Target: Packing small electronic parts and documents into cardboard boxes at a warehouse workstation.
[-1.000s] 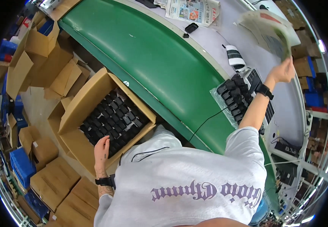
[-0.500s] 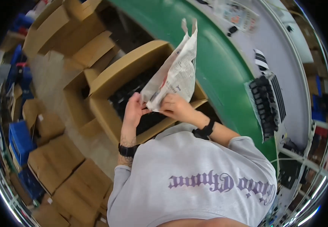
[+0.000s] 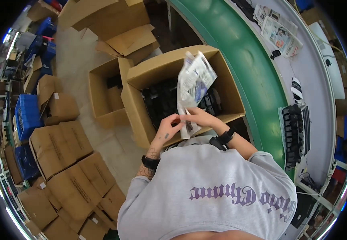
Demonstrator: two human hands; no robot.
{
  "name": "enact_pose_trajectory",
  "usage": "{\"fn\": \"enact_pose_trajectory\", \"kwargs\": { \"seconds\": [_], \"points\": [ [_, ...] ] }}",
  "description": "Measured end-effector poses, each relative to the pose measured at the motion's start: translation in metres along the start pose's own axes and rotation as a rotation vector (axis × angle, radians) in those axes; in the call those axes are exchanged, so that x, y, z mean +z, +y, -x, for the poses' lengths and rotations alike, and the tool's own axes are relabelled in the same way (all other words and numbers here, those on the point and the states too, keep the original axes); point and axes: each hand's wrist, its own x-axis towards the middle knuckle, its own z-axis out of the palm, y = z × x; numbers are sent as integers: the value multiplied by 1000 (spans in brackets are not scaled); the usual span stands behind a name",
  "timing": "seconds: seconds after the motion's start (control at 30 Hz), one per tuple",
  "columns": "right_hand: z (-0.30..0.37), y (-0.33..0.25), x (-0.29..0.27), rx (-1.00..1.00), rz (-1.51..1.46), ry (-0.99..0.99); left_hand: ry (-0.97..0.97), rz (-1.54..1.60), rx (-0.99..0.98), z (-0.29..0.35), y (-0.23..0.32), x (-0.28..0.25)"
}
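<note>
Both my hands are at a crumpled sheet of newspaper (image 3: 195, 82) above an open cardboard box (image 3: 173, 60). My left hand (image 3: 168, 127) pinches the paper's lower left edge between thumb and fingers. From the right, my right hand (image 3: 200, 118) grips the same sheet close to its lower end, fingers bent around it. The upper part of the paper stands up, folded and creased. Below it in the box lie several black plastic parts (image 3: 157, 102), partly covered by the paper; their exact kind cannot be made out.
A green conveyor belt (image 3: 245, 68) curves past the box's right side. On the grey ledge beyond lie newspapers (image 3: 279, 32) and a row of black parts (image 3: 292, 136). A smaller open box (image 3: 105, 92) stands left; closed cartons (image 3: 75, 180) are stacked nearer, beside a blue bin (image 3: 28, 114).
The newspaper has folded down from a tall, spread shape into a narrower, more crumpled one. My hands have drawn closer together at its lower end. The whole view has shifted.
</note>
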Motion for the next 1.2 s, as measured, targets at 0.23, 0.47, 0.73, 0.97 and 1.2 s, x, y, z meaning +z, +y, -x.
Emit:
{"fn": "enact_pose_trajectory", "kwargs": {
  "seconds": [0.23,0.47,0.73,0.97,1.2],
  "points": [
    [-4,95,-79,-91,188,482,533,-455,-159,12,-8,-49],
    [45,155,-131,183,619,1064,333,-1029,-539,60,-26,-69],
    [23,141,-108,-12,634,1194,395,-1153,-336,35,31,-46],
    [-9,166,-115,147,720,1057,-189,-1352,285,-55,-112,-27],
    [-12,172,-126,192,753,796,113,-1194,-402,-42,-210,-38]
  ]
}}
